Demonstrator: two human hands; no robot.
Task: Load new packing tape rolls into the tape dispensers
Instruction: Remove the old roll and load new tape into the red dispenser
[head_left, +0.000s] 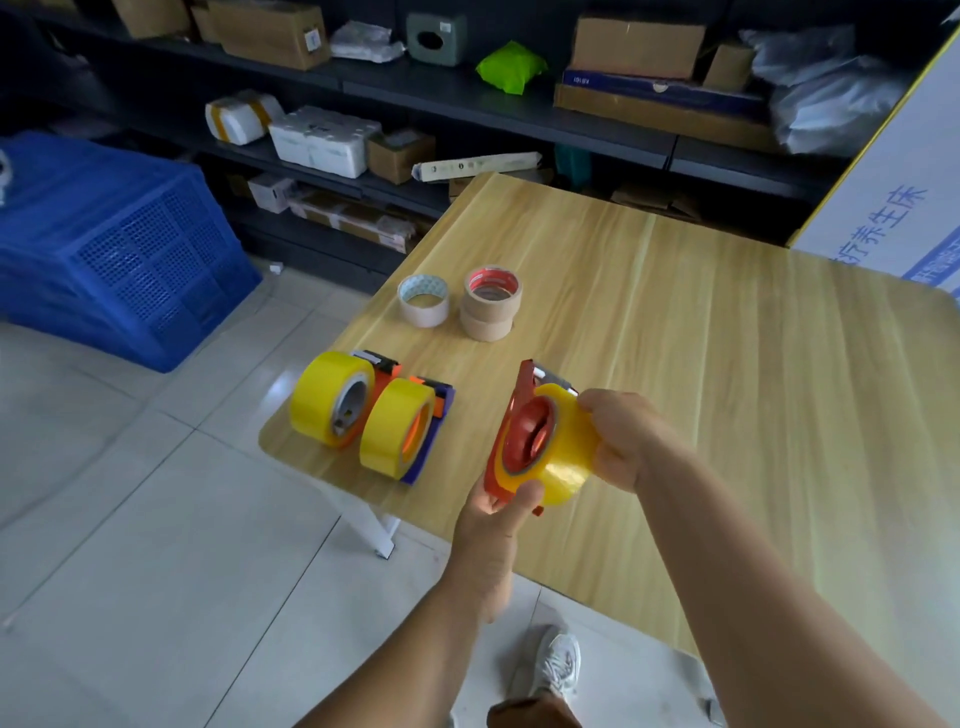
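Head view shows, far left, a blue crate (119, 249) on the floor; I cannot see what is in it. On the wooden table (727, 364) two yellow tape rolls (332, 397) already sit in their dispensers (436, 415), side by side near the table's edge. Behind them are a pale tape roll (423, 300) and a stack of two brown rolls (489, 304), just beside each other.

Next, the left hand (498, 514) is closed around the bottom of a red dispenser (511, 441), thumb pressing on its edge. The right hand (623, 441) has its fingers wrapped around a clear yellow tape roll (566, 452), which is on the dispenser's red hub, held up over the table's near edge.

To do this well, I think the person should keep the dispenser still, push the roll straight on until it sits flat, then lead the loose end toward the cutter.

Shelves (467, 93) at the back hold cardboard boxes (639, 47) and bags, all shut.
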